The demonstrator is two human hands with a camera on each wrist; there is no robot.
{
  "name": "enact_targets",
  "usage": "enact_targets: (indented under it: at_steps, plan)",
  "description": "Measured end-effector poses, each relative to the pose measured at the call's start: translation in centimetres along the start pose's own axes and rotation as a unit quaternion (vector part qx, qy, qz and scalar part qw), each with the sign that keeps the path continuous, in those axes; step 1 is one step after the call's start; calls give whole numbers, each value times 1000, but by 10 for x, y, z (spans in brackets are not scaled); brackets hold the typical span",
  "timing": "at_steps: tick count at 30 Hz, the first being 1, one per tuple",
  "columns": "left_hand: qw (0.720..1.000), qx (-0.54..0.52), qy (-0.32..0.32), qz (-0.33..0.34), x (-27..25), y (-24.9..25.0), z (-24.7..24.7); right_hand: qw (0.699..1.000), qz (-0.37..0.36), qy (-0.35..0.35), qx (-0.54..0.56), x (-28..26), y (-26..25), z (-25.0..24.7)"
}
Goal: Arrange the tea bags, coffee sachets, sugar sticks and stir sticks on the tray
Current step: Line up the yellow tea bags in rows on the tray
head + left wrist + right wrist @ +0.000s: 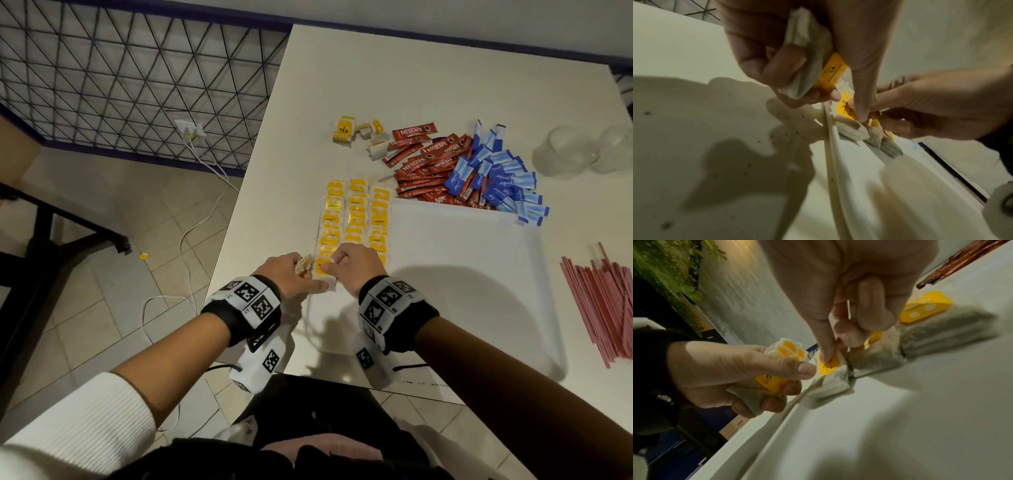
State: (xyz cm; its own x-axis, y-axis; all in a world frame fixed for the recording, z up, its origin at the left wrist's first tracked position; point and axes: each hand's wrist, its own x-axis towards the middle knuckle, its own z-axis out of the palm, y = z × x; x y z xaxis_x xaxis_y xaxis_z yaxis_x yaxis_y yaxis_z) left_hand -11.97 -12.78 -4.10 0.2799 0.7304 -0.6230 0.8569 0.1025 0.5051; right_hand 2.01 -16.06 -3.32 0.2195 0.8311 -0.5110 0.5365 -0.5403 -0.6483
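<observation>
The left hand (284, 270) grips spare tea bags (809, 53); at its 3 o'clock the right hand (352, 263) pinches one soft, light tea bag (828, 365) by its stiffer yellow tag.

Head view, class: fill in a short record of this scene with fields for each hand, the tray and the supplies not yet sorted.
left hand: grips a bunch of tea bags
right hand: presses one tea bag down at the near end of the rows
tray: three rows of tea bags
unsorted: coffee sachets, sugar sticks, stir sticks
</observation>
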Motion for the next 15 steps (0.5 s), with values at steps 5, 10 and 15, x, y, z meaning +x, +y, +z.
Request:
enact_targets:
  at_steps: [5,10,15]
  plan:
    - [996,93,11,7,0,10,0,1000,-7,7,-28,-1,-1,-3]
    - [994,110,11,5,3,9,-3,999,-15,-5,-31,-5,0,-6]
    - [994,110,6,9,7,9,-4,989,-66,-45,-122,-11,0,-6]
